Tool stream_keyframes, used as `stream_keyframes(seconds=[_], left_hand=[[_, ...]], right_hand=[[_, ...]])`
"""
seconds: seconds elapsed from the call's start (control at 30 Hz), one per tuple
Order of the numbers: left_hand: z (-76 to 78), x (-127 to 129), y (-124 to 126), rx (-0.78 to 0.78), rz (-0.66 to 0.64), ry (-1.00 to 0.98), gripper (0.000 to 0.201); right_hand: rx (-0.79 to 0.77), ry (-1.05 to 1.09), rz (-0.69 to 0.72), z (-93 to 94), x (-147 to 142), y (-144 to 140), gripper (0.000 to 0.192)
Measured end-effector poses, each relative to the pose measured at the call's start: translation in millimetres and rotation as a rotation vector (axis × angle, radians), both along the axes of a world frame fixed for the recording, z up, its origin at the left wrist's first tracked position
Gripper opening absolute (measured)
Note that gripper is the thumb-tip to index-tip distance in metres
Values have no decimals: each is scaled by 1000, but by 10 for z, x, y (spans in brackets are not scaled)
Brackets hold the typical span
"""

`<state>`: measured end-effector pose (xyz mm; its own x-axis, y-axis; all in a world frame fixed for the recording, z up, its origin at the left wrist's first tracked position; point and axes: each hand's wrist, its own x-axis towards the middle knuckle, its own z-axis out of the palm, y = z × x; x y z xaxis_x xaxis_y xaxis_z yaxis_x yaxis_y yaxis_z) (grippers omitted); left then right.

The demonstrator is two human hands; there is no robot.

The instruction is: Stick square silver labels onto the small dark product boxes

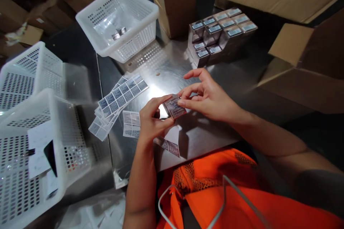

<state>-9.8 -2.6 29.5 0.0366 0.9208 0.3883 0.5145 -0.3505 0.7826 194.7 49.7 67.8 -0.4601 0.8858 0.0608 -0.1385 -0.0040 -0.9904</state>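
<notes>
My left hand [153, 116] grips a small box [176, 107] by its left side, thumb and fingers on opposite edges. A dark printed label covers the face of the box turned up to me. At its right end, my right hand [202, 96] has the thumb on the label and fingers curled against the edge, with the index finger raised. Below the hands a partly used label strip [172, 143] lies near the table edge. Left of my left hand are a short label sheet [131, 123] and a fanned pile of label sheets [122, 96].
Small boxes [215, 37] stand stacked at the back right. A white basket [123, 43] with a few small pieces inside stands at the back. More white baskets [57, 143] are on the left, one holding papers. Open cartons [301, 68] flank the right side of the metal table [172, 61].
</notes>
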Motion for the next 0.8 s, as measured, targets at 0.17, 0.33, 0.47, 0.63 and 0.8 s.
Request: stream_keyframes(seconds=[0.17, 0.33, 0.47, 0.63, 0.8], left_hand=[[-32, 12, 1, 4, 22, 22, 53], [-64, 5, 43, 41, 372, 105, 53], [-103, -81, 125, 102, 669, 154, 52], [-182, -186, 200, 9, 689, 144, 51], [-159, -147, 197, -109, 666, 148, 48]], right_hand=[[113, -81, -133, -73, -57, 10, 57], [486, -239, -469, -258, -33, 48, 70], [689, -249, -112, -399, -71, -62, 58], [706, -273, 248, -588, -198, -191, 16], [781, -321, 113, -625, -201, -239, 26]])
